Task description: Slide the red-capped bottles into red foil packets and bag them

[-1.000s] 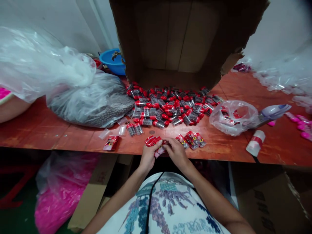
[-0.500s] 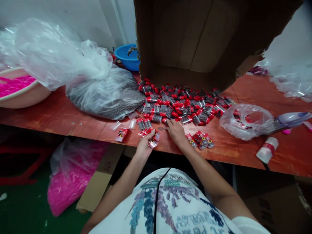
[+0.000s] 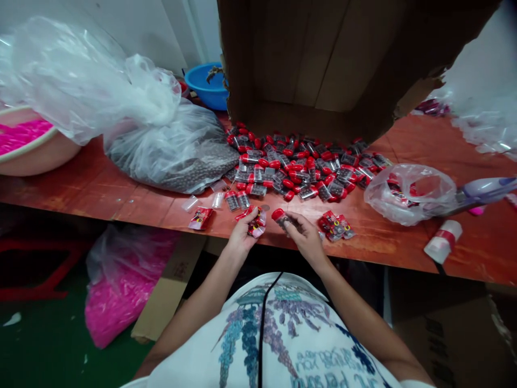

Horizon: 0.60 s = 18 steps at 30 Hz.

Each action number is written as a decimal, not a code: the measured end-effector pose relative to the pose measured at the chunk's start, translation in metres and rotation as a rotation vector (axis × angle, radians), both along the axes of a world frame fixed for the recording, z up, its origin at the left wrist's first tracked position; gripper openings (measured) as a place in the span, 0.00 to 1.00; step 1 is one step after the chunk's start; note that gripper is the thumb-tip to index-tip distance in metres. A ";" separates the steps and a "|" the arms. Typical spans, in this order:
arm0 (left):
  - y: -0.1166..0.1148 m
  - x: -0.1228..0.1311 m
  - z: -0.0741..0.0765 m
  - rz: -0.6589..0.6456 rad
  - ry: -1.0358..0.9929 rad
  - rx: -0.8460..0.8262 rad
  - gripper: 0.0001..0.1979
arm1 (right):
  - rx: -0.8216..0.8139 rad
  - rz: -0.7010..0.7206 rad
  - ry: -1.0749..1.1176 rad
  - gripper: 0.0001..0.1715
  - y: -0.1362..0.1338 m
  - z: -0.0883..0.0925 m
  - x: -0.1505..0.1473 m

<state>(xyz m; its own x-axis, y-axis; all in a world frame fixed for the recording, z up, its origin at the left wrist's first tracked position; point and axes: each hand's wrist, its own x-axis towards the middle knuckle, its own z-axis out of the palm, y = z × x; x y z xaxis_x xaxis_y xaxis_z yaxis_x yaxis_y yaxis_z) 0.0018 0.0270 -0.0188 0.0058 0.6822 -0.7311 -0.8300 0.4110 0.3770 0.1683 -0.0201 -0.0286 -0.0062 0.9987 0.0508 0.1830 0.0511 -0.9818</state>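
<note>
My left hand (image 3: 241, 231) is closed around a few red printed packets (image 3: 257, 223) near the table's front edge. Between the thumb and fingers of my right hand (image 3: 307, 235) is a small clear bottle with a red cap (image 3: 279, 216), its dark contents partly covered by my fingers. A pile of similar red-capped bottles (image 3: 299, 172) spreads beyond both hands. Two more of these bottles (image 3: 237, 201) stand apart, just past my left hand. Red packets (image 3: 201, 218) lie left of it, and more packets (image 3: 336, 225) lie right of my right hand.
A large cardboard box (image 3: 323, 59) gapes behind the pile. Left are a clear bag of dark beads (image 3: 173, 156), a bowl of pink pieces (image 3: 48, 153) and a blue basin (image 3: 208, 89). Right are an open plastic bag (image 3: 407, 199), a purple-handled tool (image 3: 487, 187) and a white roll (image 3: 443, 241).
My right hand has picked a red-capped bottle from the pile's near edge and drawn it back toward me. My left hand keeps the packets in about the same place.
</note>
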 end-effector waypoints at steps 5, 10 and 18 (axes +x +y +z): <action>-0.001 0.012 0.001 -0.025 -0.002 0.061 0.05 | -0.040 -0.028 0.156 0.20 -0.009 0.003 -0.010; -0.005 0.017 0.004 -0.019 0.051 0.108 0.05 | -0.061 -0.033 0.146 0.20 -0.007 0.000 -0.010; -0.010 0.020 0.011 -0.003 0.193 0.241 0.08 | -0.169 0.042 0.227 0.22 -0.009 0.001 -0.008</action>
